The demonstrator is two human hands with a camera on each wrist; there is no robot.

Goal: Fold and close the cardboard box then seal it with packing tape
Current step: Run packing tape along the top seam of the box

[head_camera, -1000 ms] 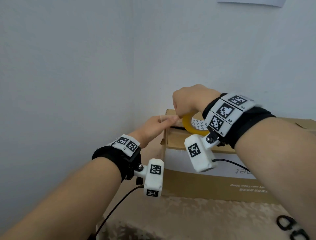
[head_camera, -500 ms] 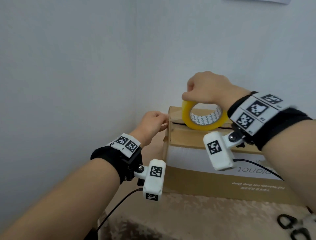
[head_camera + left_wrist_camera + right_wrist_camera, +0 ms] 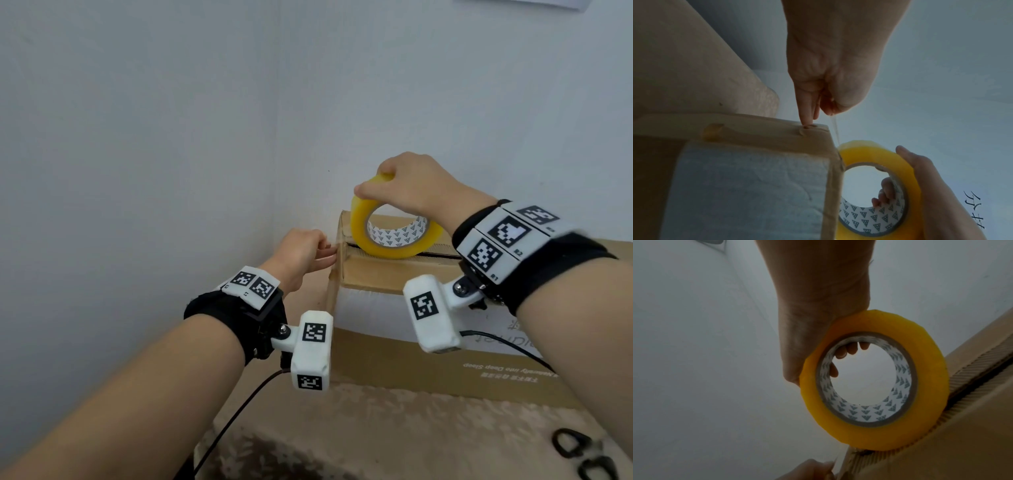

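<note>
- The cardboard box (image 3: 428,308) sits on the patterned tablecloth (image 3: 394,438), shoved into the wall corner, flaps folded down with the centre seam not taped yet.
- Right hand (image 3: 411,186) grips the yellow tape roll (image 3: 394,229) from above, fingers hooked through the core, standing it on the seam at the left end, I'd guess so it can roll straight along.
- Left hand (image 3: 301,255) pinches the loose tape end against the box's left side, probably anchoring it.
- Writing: upside-down "Deep Sleep" on the front; the rest's too small. Core has little triangle prints.
- Scissors (image 3: 582,455) lie nearby.
</note>
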